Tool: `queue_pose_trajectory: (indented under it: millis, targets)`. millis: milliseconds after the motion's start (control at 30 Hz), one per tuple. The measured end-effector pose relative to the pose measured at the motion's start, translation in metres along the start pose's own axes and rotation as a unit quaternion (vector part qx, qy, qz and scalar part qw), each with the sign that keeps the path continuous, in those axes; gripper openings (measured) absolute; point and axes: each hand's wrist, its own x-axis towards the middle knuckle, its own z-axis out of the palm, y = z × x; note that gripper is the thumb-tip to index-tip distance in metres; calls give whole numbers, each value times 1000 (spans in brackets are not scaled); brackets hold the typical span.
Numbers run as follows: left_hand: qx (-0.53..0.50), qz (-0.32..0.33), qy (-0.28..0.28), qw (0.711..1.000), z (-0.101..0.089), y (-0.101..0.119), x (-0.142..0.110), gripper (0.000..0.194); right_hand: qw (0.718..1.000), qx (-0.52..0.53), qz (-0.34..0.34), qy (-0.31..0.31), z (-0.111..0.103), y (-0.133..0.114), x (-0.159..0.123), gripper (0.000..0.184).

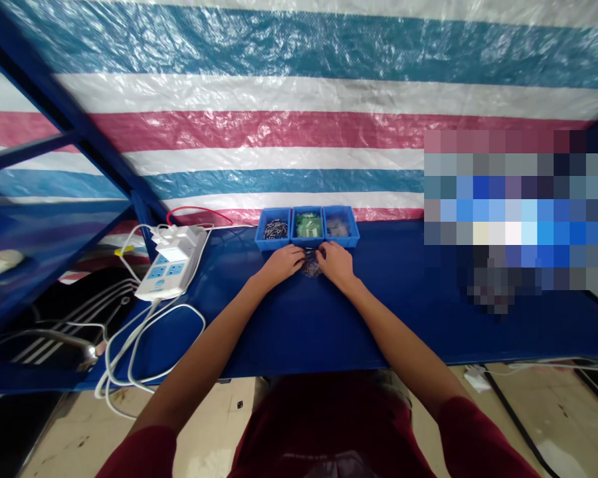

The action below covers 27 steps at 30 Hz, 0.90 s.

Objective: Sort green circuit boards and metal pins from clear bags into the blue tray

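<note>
Both my hands rest on the blue table (299, 318) just in front of three small blue bins. My left hand (282, 260) and my right hand (335, 261) have their fingers curled around a small clear bag (311, 265) with dark bits that lies between them. The left bin (275, 229) holds small metal parts. In the middle bin (307, 226) lie green pieces. Pale clear pieces fill the right bin (341, 227).
A white power strip (168, 269) with looping white cables (144, 345) lies at the table's left. A red wire (199, 214) curves behind it. A striped tarp (299, 113) forms the back wall. A blue frame post (80, 133) stands at left. A blurred-out area covers the right.
</note>
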Motion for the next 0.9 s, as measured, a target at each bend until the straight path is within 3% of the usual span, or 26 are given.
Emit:
queue_pose_trajectory:
  millis: [267,433,533,667,767,900]
  targets:
    - [2,-8,-22,1000,-6,4,0,17,1000,-2,0,-1,-1,-1,0,25]
    - [-81,-100,43,991,-10,7,-5,14,1000,27,3,8,0,1,0,25]
    - [-189,-172,131,958,-16,11,-6,13,994,102,-15,30,2,3,1,28]
    - [-356,-229,234,875,-23,18,-2,19,955,282,-85,41,6,3,4,32]
    - [-446,-236,238,830,-24,23,1,25,926,358,-108,59,6,2,4,27]
    - [-494,-237,217,808,-23,24,3,29,916,376,-116,79,3,1,3,23]
